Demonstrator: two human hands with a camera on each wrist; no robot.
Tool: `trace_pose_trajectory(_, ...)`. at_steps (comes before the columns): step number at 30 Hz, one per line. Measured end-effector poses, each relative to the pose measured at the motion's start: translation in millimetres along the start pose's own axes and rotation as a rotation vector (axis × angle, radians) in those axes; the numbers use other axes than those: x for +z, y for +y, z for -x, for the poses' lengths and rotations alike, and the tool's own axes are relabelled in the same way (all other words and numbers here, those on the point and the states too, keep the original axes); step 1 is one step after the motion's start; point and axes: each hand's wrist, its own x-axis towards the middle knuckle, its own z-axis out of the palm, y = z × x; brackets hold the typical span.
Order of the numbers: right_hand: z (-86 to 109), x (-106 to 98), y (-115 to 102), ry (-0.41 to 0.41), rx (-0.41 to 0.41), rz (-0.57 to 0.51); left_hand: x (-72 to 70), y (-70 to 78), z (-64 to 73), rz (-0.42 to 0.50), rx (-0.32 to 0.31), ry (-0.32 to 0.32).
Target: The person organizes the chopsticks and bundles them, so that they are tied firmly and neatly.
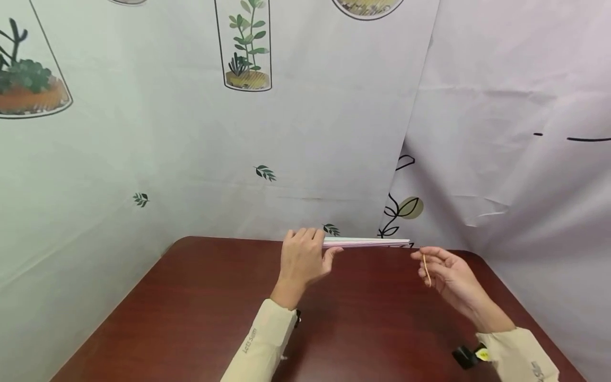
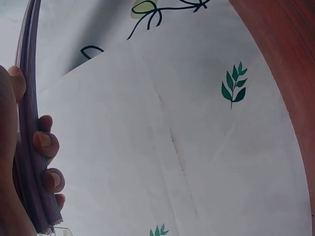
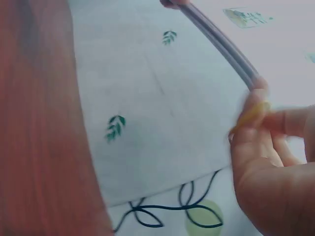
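White cloth printed with potted plants and leaf sprigs point(image 1: 265, 173) hangs behind a dark red-brown table point(image 1: 229, 302), where a person in cream sleeves point(image 1: 261, 342) works with both arms extended. The person's left hand point(image 1: 303, 257) is clamped around a slim, pale lilac-and-white bundle point(image 1: 369, 242), its fingers curled about one side and its thumb laid along the other, as the left wrist view shows. The right hand point(image 1: 451, 278) is partly closed, fingers bent and spaced, with a thin orange band point(image 1: 427, 271) caught across them; in the right wrist view the thumb tip meets the band, which is blurred there. Held up near the table's far edge, the bundle lies nearly level in the head view, its long axis running from left to right and its narrow far end pointing toward the right hand's fingertips. That end sits just beside those fingers; whether the two touch cannot be told. Seen from the left wrist, the bundle looks dark purple, with a ragged edge at its near end. A black strap piece point(image 1: 465, 357) with a yellow label point(image 1: 482, 354) shows by the right cuff.
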Motion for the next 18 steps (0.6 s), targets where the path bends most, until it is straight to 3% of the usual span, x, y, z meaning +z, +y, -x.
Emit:
trace_pose_trajectory(5, -7.2, 5, -2, 0.138, -0.132, -0.037, -1.8, -0.2, -1.7, 0.004, 0.012, 0.019)
trace_pose_trajectory(10, -20.0, 11, 3, 0.195, -0.186, -0.008, -1.7, 1.2, -0.9, 0.008, 0.015, 0.008)
trace_pose_trajectory(18, -43.9, 26, 6, 0.140, -0.098, 0.061, -1.1, 6.3, 0.3, 0.022, 0.025, 0.000)
